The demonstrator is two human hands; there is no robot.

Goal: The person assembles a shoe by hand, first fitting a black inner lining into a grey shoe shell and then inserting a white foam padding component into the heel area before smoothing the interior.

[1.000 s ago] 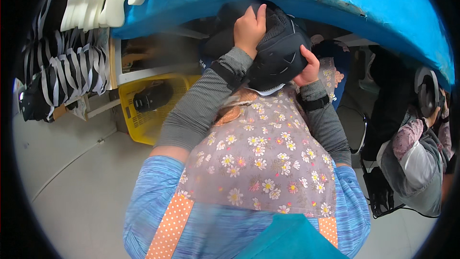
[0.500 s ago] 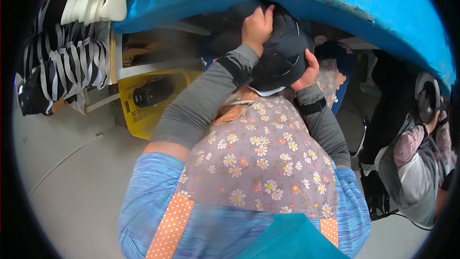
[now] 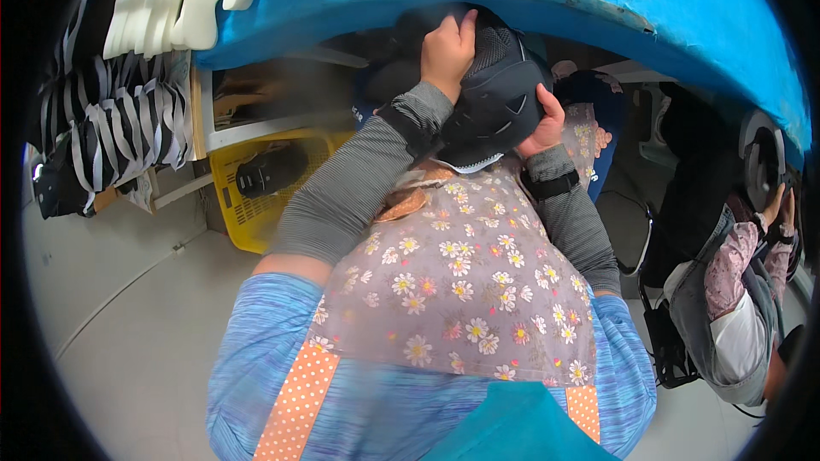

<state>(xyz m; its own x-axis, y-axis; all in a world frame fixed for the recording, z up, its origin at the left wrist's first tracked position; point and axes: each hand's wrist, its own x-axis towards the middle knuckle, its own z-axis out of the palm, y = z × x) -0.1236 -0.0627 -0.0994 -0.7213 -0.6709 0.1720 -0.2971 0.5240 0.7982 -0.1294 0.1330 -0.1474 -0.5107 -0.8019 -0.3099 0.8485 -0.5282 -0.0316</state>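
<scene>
On my lap, under the edge of the blue-covered table (image 3: 589, 21), rests a black, rounded, padded piece (image 3: 487, 119) with mesh, slits and a whitish toothed lower edge. It looks like a helmet liner, though I cannot be sure. My left hand (image 3: 448, 51) grips its upper left side, fingers curled and thumb raised. Along its right side, my right hand (image 3: 544, 124) cups it with the thumb up on the surface. The inside of the piece and most of my fingertips are hidden.
A yellow plastic basket (image 3: 260, 213) with a black item (image 3: 265, 171) in it stands at the left. Above it hang many black pieces with grey edging (image 3: 128, 132) and white foam strips (image 3: 162, 4). At the right sits another person (image 3: 735, 307), holding a round black-and-white thing (image 3: 760, 162).
Both my hands keep their hold, and the black piece has barely shifted. The person at the right has moved their hands slightly on the round thing.
</scene>
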